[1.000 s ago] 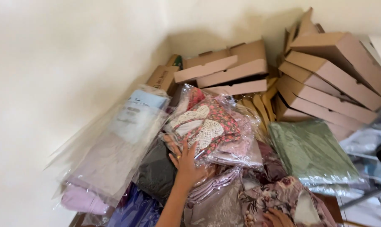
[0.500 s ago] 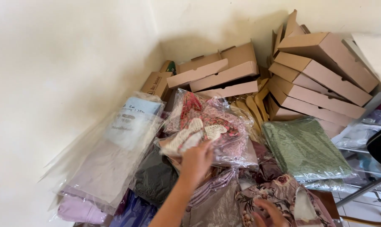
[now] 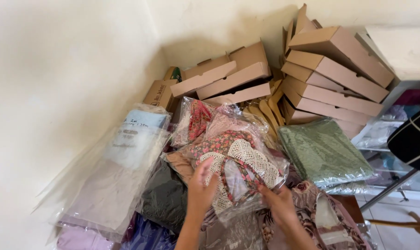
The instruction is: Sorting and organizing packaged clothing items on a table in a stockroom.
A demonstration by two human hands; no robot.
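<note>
My left hand (image 3: 201,189) and my right hand (image 3: 278,202) both grip the near edge of a clear plastic bag (image 3: 233,164) holding a floral garment with cream lace trim. The bag lies on top of a heap of other bagged clothes. Just behind it sits another clear bag with red patterned fabric (image 3: 198,119). To the right lies a bagged green garment (image 3: 322,153). A dark grey bagged garment (image 3: 163,196) lies to the left of my left hand.
Flat brown cardboard boxes (image 3: 332,76) are stacked against the back wall, with more (image 3: 228,81) in the corner. A large clear bag with pale fabric (image 3: 119,171) leans on the left wall. A glass shelf unit (image 3: 395,139) stands at right.
My left hand pulled the lace-trimmed bag toward me, and my right hand came up from the bottom edge and took hold of it too. The view has tilted slightly.
</note>
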